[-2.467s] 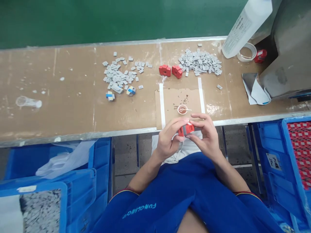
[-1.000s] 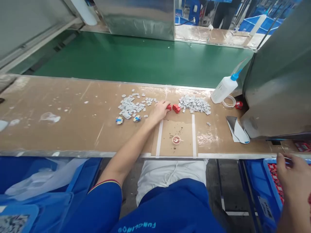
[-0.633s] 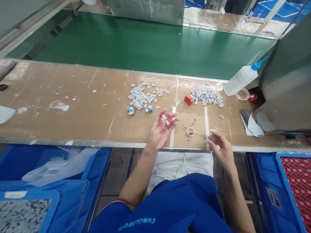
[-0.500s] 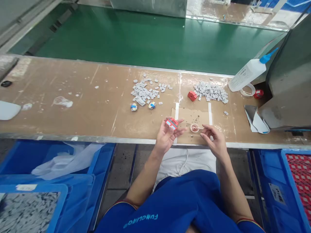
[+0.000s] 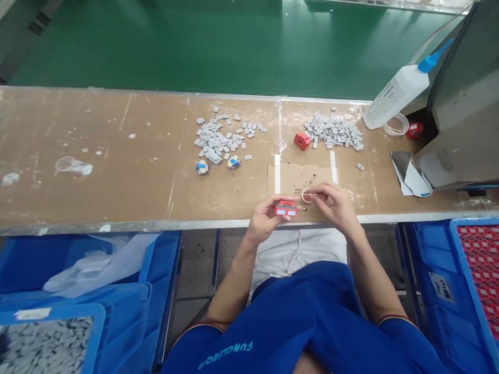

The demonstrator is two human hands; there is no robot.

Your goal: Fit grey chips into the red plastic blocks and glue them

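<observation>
Red is the block [image 5: 286, 210] the left hand [image 5: 264, 220] grips, the right hand [image 5: 337, 208] pinching a stick [image 5: 311, 194] at a cup [image 5: 303, 199], brown table [image 5: 117, 182] and green surface [image 5: 187, 52] behind.

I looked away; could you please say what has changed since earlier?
The left hand released one red piece and picked another red piece off the bench, bringing it nearer; the right hand moved left from the right crate to pinch the stick in the cup. The remaining red piece and gray tiles stayed.
</observation>
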